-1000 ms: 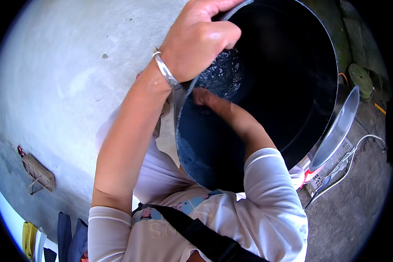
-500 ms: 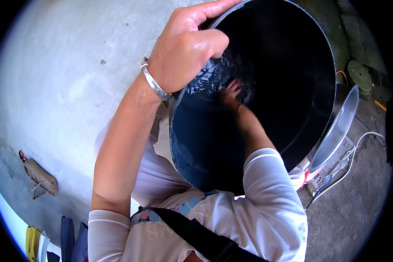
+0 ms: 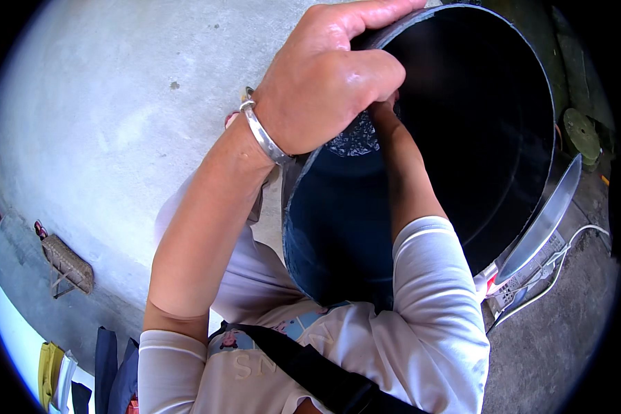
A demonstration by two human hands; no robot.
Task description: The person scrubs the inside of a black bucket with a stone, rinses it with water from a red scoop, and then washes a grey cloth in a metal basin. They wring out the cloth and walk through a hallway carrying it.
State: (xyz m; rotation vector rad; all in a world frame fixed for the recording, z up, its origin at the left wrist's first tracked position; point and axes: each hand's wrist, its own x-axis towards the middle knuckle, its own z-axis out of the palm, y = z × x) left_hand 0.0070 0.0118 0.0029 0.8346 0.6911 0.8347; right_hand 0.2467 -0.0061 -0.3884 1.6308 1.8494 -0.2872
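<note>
**A big tub held by one rim grip**

The large black tub [image 3: 462, 138] fills the upper right of the view, tilted with its mouth toward the person and its near wall against their lap. It rests above a bare concrete floor [image 3: 103, 138].

The left hand [image 3: 324, 76] is curled tight over the tub's rim, fingers outside and over the edge, and looks wet. As I judge it, a wet grip on a smooth rim could slip and let the tub roll or drop to the floor.

The right hand [image 3: 383, 114] reaches inside, mostly hidden behind the left; I cannot tell how far open it is. A dark mesh pad [image 3: 355, 138] shows beside it.

A silver bangle [image 3: 262, 134] on the left wrist could knock the rim.
</note>
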